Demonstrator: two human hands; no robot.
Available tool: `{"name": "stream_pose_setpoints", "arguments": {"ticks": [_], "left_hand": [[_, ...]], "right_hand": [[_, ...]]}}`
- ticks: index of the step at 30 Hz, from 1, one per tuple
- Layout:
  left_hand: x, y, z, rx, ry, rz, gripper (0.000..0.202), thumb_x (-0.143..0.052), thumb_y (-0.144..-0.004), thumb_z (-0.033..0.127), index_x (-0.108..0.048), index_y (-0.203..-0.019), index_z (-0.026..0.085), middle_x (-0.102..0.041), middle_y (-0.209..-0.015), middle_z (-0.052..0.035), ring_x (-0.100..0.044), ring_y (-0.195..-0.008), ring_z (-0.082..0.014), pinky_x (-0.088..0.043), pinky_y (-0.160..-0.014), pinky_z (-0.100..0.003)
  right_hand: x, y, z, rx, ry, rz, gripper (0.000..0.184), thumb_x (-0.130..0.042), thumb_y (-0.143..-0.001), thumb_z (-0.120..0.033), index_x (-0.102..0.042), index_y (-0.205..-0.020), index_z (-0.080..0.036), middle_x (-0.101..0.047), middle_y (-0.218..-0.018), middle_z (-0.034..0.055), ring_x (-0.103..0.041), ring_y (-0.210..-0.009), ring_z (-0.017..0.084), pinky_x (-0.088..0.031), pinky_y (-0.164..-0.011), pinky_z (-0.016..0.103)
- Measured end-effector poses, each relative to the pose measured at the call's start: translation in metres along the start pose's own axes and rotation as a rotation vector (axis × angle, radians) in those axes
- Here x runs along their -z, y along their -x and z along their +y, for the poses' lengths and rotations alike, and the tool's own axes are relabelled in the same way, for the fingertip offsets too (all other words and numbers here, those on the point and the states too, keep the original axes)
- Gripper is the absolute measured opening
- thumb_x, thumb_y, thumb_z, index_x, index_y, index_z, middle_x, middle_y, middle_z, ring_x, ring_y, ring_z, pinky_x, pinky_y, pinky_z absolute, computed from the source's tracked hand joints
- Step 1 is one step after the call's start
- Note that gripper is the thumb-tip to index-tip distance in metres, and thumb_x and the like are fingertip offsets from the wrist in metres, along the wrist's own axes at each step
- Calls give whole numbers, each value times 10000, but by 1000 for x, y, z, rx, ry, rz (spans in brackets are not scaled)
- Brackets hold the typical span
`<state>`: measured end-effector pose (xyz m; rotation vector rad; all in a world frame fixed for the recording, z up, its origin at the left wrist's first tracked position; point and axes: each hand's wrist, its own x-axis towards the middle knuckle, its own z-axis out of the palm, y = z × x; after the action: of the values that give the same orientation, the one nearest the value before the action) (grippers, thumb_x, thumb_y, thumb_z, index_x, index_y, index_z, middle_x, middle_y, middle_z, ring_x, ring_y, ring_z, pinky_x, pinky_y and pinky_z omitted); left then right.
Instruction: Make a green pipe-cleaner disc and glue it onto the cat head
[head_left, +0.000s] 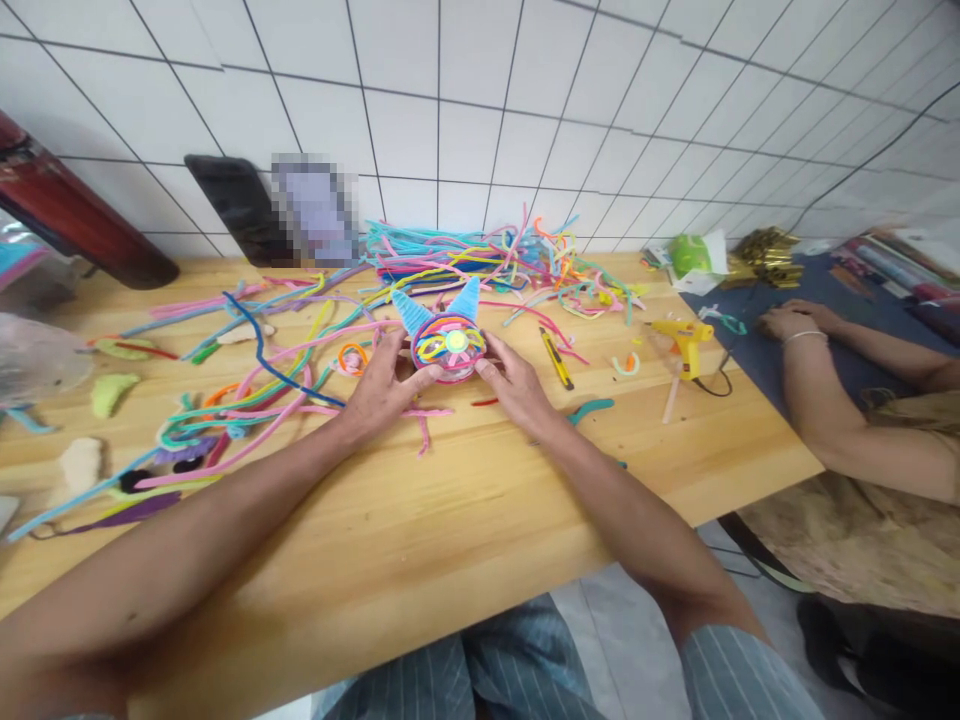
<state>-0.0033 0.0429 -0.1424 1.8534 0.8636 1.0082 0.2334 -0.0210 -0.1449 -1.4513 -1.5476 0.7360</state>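
Just above the frame's centre, a round pipe-cleaner craft with two blue ears sits on the wooden table. The left hand grips its left edge with thumb and spread fingers, and the right hand grips its right edge with its fingertips. Loose pipe cleaners lie heaped behind it. To the right lie a yellow knife and a glue gun, and at the right edge rests a co-worker's hand.
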Motion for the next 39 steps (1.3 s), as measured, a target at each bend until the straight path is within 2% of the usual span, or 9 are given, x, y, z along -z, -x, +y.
{"name": "stream_pose_setpoints", "arguments": {"ticks": [2, 5, 10, 16, 23, 27, 31, 39], "left_hand": [[0, 1, 1, 8, -11, 17, 612, -800, -912, 635, -615, -1322, 219, -677, -1350, -115, -712, -1195, -295, -624, -992, -449], [0, 1, 2, 11, -14, 3, 618, -814, -902, 638, -628, -1317, 218, -704, -1280, -99, -722, -1152, -288, -628, -984, -447], [-1, 0, 1, 2, -17, -10, 681, -834, -883, 645, -618, -1373, 225, -692, -1351, -111, -719, -1221, -317, -618, -1065, -514], [-6, 0, -4, 18, 75, -8, 673, -914, -814, 630, -620, -1265, 226, -730, -1266, -97, -782, -1091, -272, -682, -932, -421], [-6, -6, -6, -49, -1, 22, 729, -891, -808, 706, -641, -1288, 217, -744, -1262, -112, -763, -1139, -287, -664, -982, -429], [-7, -5, -1, -46, 57, 15, 711, -888, -809, 713, -640, -1258, 221, -755, -1232, -116, -771, -1116, -290, -683, -930, -426], [-7, -4, 3, -39, 69, 21, 706, -881, -808, 727, -646, -1236, 217, -758, -1225, -120, -766, -1126, -299, -684, -941, -442], [-4, -5, 0, -55, 40, -18, 671, -877, -833, 696, -629, -1225, 211, -746, -1190, -98, -777, -1064, -270, -677, -905, -403]], "right_hand": [[-1, 0, 0, -7, 1, 10, 654, -612, -1024, -490, -559, -1615, -214, -666, -1580, 152, -723, -1328, 298, -570, -1169, 488], [-2, 1, 2, 8, -4, 13, 626, -610, -1033, -499, -572, -1607, -252, -683, -1562, 126, -729, -1312, 280, -586, -1147, 467], [0, 1, 4, 30, 28, 10, 590, -608, -1040, -482, -593, -1594, -280, -699, -1549, 107, -708, -1351, 279, -549, -1198, 481], [2, 3, 0, 48, 18, -8, 662, -643, -1010, -472, -553, -1630, -262, -683, -1567, 120, -712, -1346, 290, -564, -1182, 483], [-1, 1, -1, 32, -28, 1, 640, -646, -995, -418, -570, -1618, -292, -682, -1566, 108, -723, -1317, 288, -577, -1175, 508], [-3, 1, -3, 35, -35, 3, 623, -645, -988, -406, -594, -1597, -284, -705, -1520, 121, -733, -1286, 290, -593, -1148, 509], [-4, 0, -2, 55, -41, 3, 617, -634, -997, -407, -586, -1601, -292, -714, -1509, 116, -742, -1268, 283, -600, -1134, 497], [-6, -1, 2, 38, -39, -9, 654, -625, -1013, -449, -542, -1641, -284, -700, -1530, 115, -718, -1318, 283, -582, -1167, 491]]}}
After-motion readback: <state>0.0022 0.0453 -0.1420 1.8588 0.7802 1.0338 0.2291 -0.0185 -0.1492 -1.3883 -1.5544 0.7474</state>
